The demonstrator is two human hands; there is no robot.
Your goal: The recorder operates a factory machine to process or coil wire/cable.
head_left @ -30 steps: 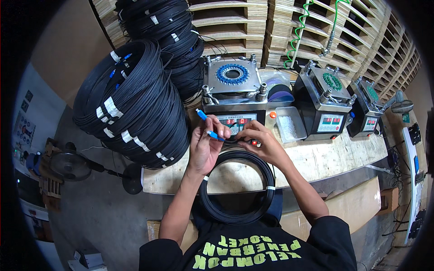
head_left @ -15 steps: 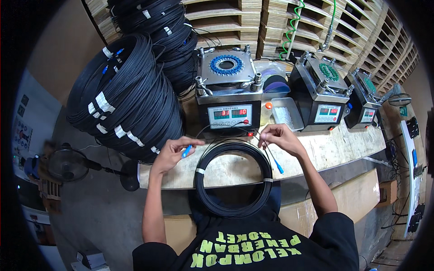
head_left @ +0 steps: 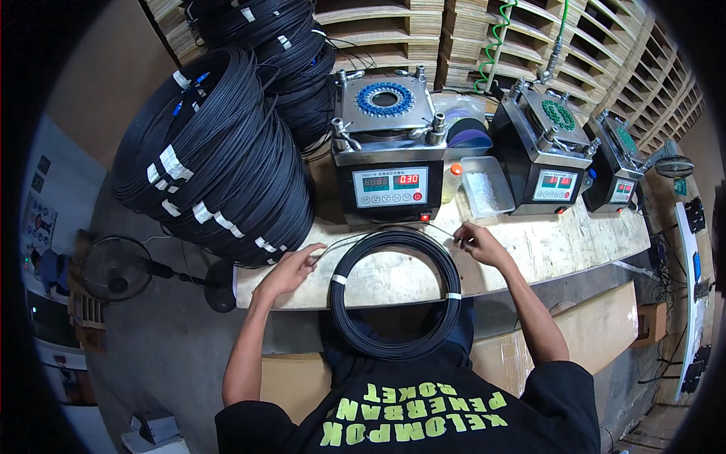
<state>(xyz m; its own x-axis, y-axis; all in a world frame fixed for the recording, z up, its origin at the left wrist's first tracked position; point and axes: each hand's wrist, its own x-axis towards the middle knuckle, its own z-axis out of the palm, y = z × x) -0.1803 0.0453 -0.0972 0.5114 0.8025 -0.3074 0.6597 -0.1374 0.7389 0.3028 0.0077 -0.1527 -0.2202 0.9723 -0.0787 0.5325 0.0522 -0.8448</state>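
A coil of black cable (head_left: 344, 306), bound with white tape at its sides, rests against the table's front edge and overhangs it toward my lap. From its top, two loose cable ends spread apart. My left hand (head_left: 291, 272) pinches one end at the left of the coil. At the right, the fingers of my right hand (head_left: 482, 246) close on the other end. The blue tips of both ends are hidden. Just beyond the coil stands a polishing machine (head_left: 389, 216) with a ring of blue connectors (head_left: 385, 99) on its top plate.
Big stacked cable coils (head_left: 219, 166) stand at the left, others (head_left: 295, 83) behind them. A bottle with an orange cap (head_left: 455, 169), a clear tray (head_left: 484, 197) and two machines with green rings (head_left: 558, 113) are at the right. A fan (head_left: 113, 276) is at far left.
Both hands have shifted slightly lower and outward, drawing the cable ends wider apart. The blue tips seen before are now out of sight. The digits on the near machine's display have changed.
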